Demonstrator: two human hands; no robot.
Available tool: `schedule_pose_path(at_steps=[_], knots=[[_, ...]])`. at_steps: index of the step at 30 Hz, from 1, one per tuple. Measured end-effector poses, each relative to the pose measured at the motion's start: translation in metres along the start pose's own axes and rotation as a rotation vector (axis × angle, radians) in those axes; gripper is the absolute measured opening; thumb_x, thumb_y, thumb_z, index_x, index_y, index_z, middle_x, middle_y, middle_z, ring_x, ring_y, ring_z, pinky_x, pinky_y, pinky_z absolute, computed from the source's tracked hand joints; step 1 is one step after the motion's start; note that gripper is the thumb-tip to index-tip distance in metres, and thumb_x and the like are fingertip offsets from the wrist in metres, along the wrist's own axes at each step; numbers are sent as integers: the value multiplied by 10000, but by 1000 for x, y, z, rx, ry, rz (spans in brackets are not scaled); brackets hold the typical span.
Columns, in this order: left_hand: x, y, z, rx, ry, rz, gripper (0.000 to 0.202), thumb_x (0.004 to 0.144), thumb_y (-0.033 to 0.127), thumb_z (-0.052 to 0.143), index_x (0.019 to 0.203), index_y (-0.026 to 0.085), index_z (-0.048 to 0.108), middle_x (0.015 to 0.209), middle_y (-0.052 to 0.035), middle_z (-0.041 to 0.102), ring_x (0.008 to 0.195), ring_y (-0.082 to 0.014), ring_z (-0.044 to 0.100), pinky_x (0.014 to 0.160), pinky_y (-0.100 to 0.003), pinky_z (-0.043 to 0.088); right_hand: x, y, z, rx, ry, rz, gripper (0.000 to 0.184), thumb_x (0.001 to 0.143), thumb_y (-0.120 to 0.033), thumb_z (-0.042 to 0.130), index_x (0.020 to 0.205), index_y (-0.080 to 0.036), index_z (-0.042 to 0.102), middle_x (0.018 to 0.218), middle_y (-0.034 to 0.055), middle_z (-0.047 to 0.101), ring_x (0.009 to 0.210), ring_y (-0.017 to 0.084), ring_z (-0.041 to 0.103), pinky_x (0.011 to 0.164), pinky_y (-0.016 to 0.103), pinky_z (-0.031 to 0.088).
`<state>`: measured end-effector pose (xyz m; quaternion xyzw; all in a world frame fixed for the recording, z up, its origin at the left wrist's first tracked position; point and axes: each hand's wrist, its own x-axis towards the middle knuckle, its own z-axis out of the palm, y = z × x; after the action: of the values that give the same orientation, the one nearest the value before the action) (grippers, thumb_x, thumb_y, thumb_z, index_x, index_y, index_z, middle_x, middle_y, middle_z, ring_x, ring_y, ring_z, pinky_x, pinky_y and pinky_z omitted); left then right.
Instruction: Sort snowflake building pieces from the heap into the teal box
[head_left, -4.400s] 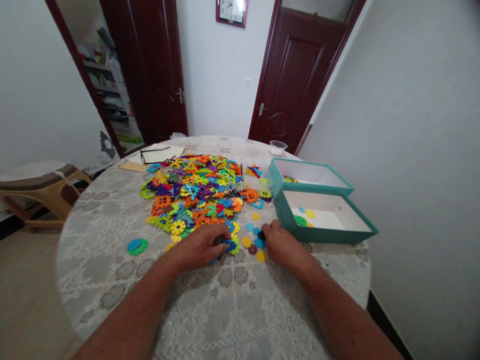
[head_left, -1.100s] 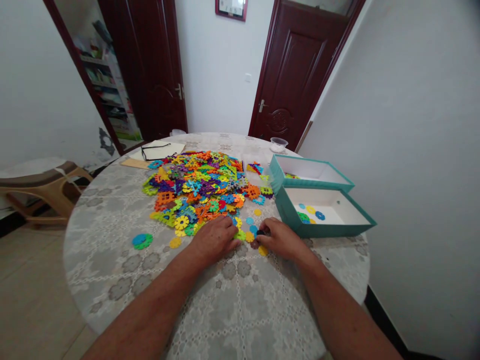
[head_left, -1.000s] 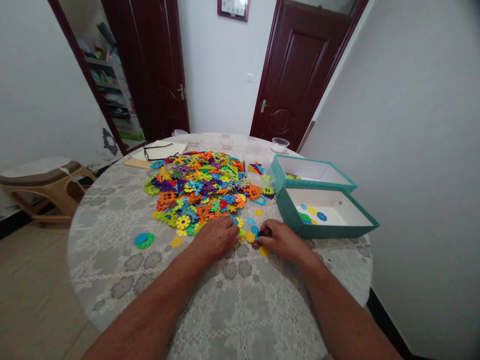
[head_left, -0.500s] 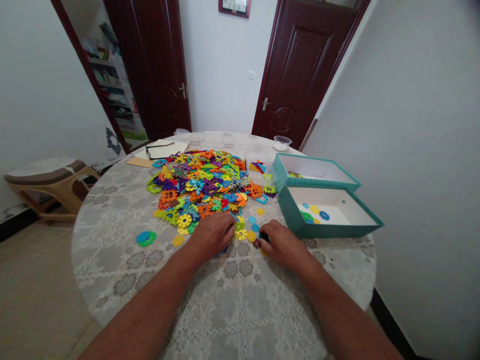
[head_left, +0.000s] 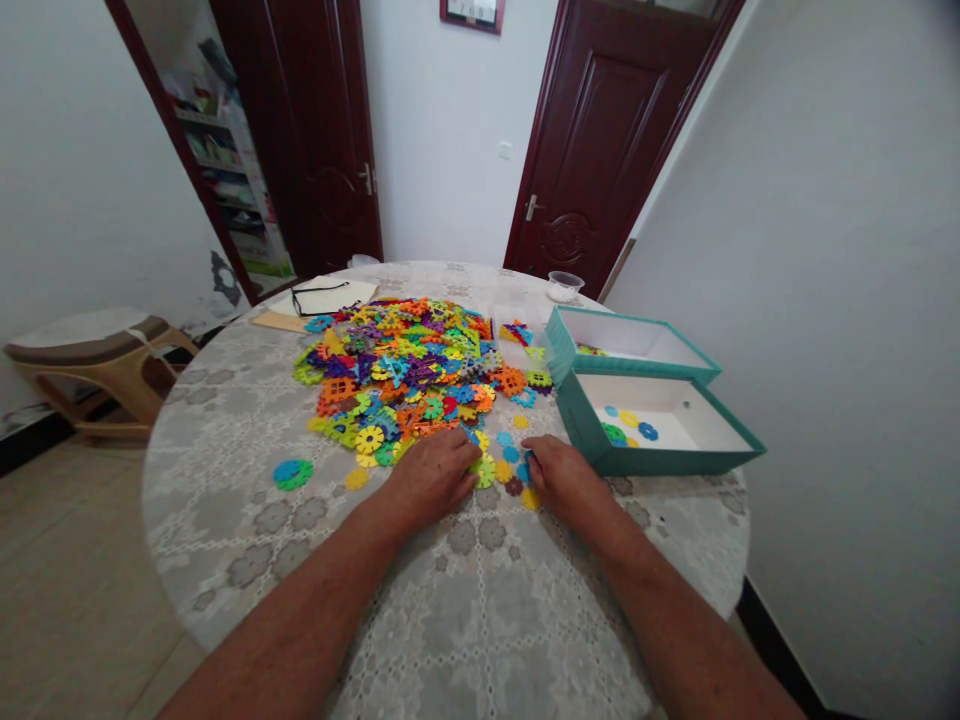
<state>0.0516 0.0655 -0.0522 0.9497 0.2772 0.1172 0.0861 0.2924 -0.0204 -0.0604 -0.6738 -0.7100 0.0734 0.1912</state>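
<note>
My left hand (head_left: 436, 472) rests at the near edge of a heap of colourful plastic snowflake building discs (head_left: 405, 370). Its fingers curl down beside a yellow-green disc (head_left: 485, 472); whatever they grip is hidden. Across a small gap, my right hand (head_left: 562, 478) lies with bent fingers over blue discs (head_left: 523, 470), and its fingertips are partly covered. Between the hands lie an orange-yellow disc (head_left: 502, 470), a brown disc (head_left: 514, 487) and a light blue disc (head_left: 510, 454). A yellow disc (head_left: 530, 498) sits just under the right fingers.
Two teal boxes (head_left: 667, 462) stand at the right, the nearer holding several discs. A green disc (head_left: 301, 474) with a blue one lies at the left. Glasses (head_left: 322, 300) rest on papers behind the heap. A clear bowl (head_left: 565, 284) stands at the back of the round table (head_left: 480, 620).
My right hand has shifted slightly, uncovering the brown and yellow discs; the dark piece at its fingers no longer shows. My left fingers have moved slightly right, and the blue piece beneath them is hidden.
</note>
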Motion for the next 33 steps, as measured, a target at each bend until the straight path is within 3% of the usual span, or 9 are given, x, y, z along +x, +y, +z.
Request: schedule_pose_path(at_steps=[4,12,19,21,24,28,33], knots=[[0,5,0,27,1,1,219,978,357,603,1141,224,664,1092,-106,633,1046,-277,593,901,-404,498,-4,1,-6,98,1,-28,274,941,-114,524,1118,-183,721,1110,121,748,1031,239,681,951,367,501],[-1,11,2,82,-9,-45,299,911,423,695,1123,218,646,1137,-112,612,1090,-302,570,947,-435,477,-12,-3,-18,199,-142,-52,201,886,-130,637,1048,-222,713,1080,85,717,998,233,657,914,360,502],[1,12,6,59,-11,-78,331,890,408,709,1153,224,631,1158,-111,603,1110,-304,559,970,-442,461,-10,-4,-21,267,-157,0,120,848,-119,636,881,-231,612,914,16,671,835,191,605,754,295,472],[1,12,6,57,-10,-78,320,890,395,702,1146,217,627,1164,-114,601,1114,-307,555,977,-450,457,-13,-5,-27,318,-174,18,122,860,-124,619,910,-235,625,854,-4,660,775,177,593,691,277,450],[1,13,6,54,-11,-71,308,900,371,678,1156,209,621,1171,-118,596,1120,-311,549,978,-456,455,-18,-4,-36,366,-226,-5,262,875,-130,618,1100,-256,669,854,-14,673,757,170,602,658,263,441],[1,16,2,52,-40,-68,275,911,357,653,1132,196,617,1166,-124,592,1112,-309,544,961,-450,459,-26,-3,-39,279,-313,-22,260,848,-134,663,1068,-269,696,892,-10,710,780,175,631,679,265,448],[2,17,2,49,-37,-76,259,916,346,644,1128,201,606,1164,-123,590,1105,-305,533,962,-448,450,-28,-7,-36,197,-287,-51,206,820,-104,648,962,-253,664,974,20,731,861,202,653,754,295,474]])
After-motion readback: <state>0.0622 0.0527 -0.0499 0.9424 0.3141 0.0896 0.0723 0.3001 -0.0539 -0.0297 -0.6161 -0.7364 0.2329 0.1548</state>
